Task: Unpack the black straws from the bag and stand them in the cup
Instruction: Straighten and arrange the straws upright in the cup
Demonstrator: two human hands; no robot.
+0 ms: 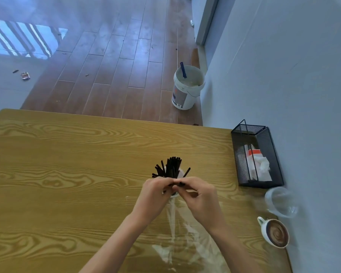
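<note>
head view: both hands are meeting, left hand [156, 192] and right hand [195, 194] curling their fingers around the black straws [170, 169] fanning out just beyond them. the clear bag [173, 233] is lying nearer; a mesh basket [256, 156] is standing far right.

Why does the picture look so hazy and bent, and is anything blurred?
Head view: a bluish haze washes the floor; wide-angle bending curves the table edge; the clear plastic cups at right are smeared, and the clear bag shows mostly as glare; the straws stay fairly sharp.
</note>
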